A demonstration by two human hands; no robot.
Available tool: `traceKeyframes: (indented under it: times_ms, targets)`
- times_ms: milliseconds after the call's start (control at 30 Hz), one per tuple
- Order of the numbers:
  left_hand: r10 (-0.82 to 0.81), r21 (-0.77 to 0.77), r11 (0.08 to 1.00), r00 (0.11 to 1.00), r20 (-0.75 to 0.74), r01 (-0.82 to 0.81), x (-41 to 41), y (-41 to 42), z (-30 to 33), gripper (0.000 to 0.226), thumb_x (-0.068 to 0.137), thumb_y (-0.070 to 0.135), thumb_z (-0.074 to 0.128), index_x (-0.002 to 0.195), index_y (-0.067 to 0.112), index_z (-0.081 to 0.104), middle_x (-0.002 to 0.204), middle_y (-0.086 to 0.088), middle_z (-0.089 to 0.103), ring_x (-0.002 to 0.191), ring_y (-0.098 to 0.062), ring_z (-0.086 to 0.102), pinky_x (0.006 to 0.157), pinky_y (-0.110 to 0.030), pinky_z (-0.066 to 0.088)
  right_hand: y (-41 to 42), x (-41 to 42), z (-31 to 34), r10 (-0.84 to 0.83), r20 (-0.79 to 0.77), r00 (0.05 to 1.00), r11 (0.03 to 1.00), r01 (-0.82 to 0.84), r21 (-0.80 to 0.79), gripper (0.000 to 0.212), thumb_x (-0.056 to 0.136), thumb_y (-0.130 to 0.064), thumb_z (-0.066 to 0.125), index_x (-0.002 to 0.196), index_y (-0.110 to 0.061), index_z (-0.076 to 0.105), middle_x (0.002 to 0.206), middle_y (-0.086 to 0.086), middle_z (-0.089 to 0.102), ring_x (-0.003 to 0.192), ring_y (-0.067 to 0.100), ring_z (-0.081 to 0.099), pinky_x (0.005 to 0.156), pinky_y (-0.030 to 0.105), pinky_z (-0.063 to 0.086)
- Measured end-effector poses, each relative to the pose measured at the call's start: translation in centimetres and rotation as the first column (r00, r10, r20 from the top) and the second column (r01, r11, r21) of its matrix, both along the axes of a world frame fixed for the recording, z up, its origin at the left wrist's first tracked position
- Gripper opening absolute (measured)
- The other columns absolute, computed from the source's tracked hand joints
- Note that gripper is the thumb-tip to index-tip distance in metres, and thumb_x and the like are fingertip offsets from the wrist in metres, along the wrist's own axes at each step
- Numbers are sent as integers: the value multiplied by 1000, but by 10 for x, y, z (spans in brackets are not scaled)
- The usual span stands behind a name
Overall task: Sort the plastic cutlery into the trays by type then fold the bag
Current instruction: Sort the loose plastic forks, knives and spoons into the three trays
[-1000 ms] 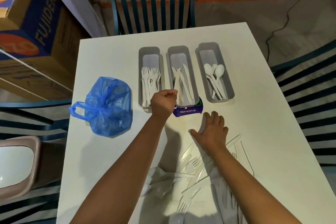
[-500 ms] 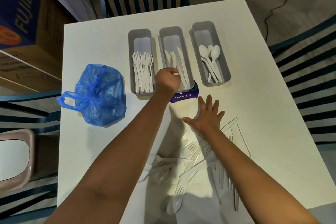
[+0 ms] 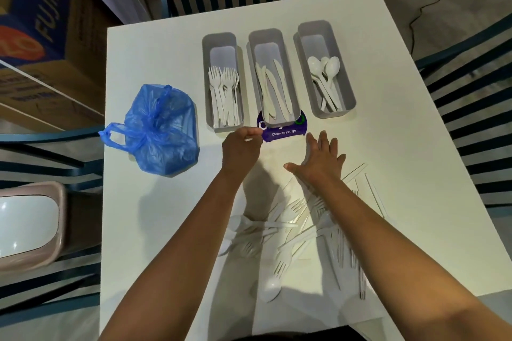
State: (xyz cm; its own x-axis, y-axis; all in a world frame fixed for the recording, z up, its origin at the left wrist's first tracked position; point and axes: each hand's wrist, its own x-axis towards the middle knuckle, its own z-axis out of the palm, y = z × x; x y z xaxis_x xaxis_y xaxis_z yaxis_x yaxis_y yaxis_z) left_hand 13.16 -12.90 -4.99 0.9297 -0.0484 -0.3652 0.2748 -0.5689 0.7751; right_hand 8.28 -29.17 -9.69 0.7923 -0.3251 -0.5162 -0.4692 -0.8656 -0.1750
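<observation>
The left hand (image 3: 241, 147) is curled into a loose fist just in front of the gap between the fork tray (image 3: 206, 83) and the knife tray (image 3: 294, 77), its knuckles beside the purple card (image 3: 282, 134); nothing shows between its fingers. The right hand (image 3: 318, 159) lies flat and open — fingers straight and spread, pointing toward the trays, thumb out to the left — with its palm over the far edge of the loose pile (image 3: 302, 232).

The three grey trays stand side by side, long axes running away from the person: forks (image 3: 225, 94) on the left, tines at the far end; knives (image 3: 273, 88) in the middle, lying lengthwise; spoons (image 3: 324, 77) in the spoon tray (image 3: 347, 83) on the right, bowls at the far end. The knife tray sits partly on the card.

The pile — forks, knives and a few spoons — lies jumbled between the forearms, pointing every way. The blue bag (image 3: 159, 130) sits crumpled and knotted to the left on the table (image 3: 155, 58), well apart from the trays.
</observation>
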Motion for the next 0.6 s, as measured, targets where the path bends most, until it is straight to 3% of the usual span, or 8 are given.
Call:
traceKeyframes:
  times_ms: [100, 167, 233, 333, 433, 600]
  targets:
    - [-60, 79, 995, 997, -53, 64, -18, 14, -6, 27, 94, 16, 47, 112, 7, 66, 114, -10, 68, 108, -23, 62, 102, -30, 45, -2, -1, 11, -56, 46, 997, 995, 52, 90, 74, 85, -43, 60, 146, -18, 25, 156, 8, 14, 143, 29, 14, 114, 48, 23]
    - [-96, 131, 986, 994, -60, 103, -34, 25, -10, 28, 94, 15, 47, 113, 9, 66, 117, -8, 67, 111, -21, 60, 104, -27, 42, -2, -8, 18, -120, 115, 986, 978, 98, 186, 51, 88, -30, 59, 134, -13, 45, 143, 11, 37, 130, 28, 39, 105, 40, 36]
    - [-139, 180, 973, 990, -25, 141, -49, 36, -15, 27, 95, 16, 48, 113, 8, 66, 120, -6, 65, 113, -20, 60, 101, -22, 39, -2, -18, 24, -129, 196, 972, 968, 81, 238, 36, 89, -23, 57, 124, -12, 56, 130, 11, 49, 115, 28, 52, 94, 35, 43]
    - [-236, 269, 935, 972, -10, 230, -76, 55, -20, 26, 95, 15, 48, 114, 7, 65, 121, -8, 65, 112, -21, 60, 96, -20, 40, 7, -38, 32, -102, 249, 963, 958, 28, 285, 25, 90, -16, 53, 111, -12, 65, 119, 10, 57, 105, 26, 57, 85, 32, 46]
    - [-198, 271, 941, 979, -49, 204, -94, 73, -27, 21, 91, 13, 52, 105, 10, 68, 111, -6, 68, 102, -19, 62, 89, -16, 39, 23, -55, 35, -18, 209, 978, 941, -54, 335, 22, 90, -20, 51, 99, -11, 70, 106, 10, 64, 96, 24, 60, 80, 30, 48]
    - [-223, 271, 930, 967, -124, 250, -115, 98, -29, 9, 81, 16, 63, 90, 15, 65, 97, -3, 67, 85, -17, 59, 75, -19, 41, 47, -80, 28, 168, 151, 974, 906, -213, 367, 18, 87, -24, 57, 96, -15, 70, 102, 6, 64, 95, 23, 62, 84, 37, 51]
